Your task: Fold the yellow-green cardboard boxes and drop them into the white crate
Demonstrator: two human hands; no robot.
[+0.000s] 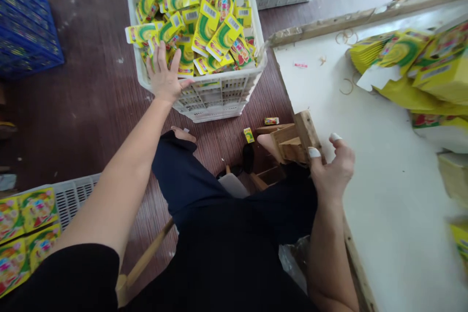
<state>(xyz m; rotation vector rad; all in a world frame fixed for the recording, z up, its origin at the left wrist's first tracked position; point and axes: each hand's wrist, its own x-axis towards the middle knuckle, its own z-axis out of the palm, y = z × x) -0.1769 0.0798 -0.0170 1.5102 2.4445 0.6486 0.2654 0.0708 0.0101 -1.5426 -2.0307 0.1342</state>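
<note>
My left hand [164,75] is spread over the near rim of a white plastic crate [226,80], its fingertips by the boxes inside. The crate is heaped with small yellow-and-green printed cartons [206,24]. My right hand [331,165] is at the table's left edge, with white coverings on the tips of the thumb and index finger. Those two fingers stand apart and nothing shows between them; the other fingers are curled. Beside the thumb is a small wooden frame [307,131], fixed or resting at the table edge; I cannot tell whether the thumb touches it.
On the white table [380,156] lie stacks of flat yellow cartons [402,58] and several rubber bands [346,36]. Two small boxes, one yellow [249,135], lie on the floor. A blue crate [29,24] stands left, and a white crate [75,195] with larger packs lower left.
</note>
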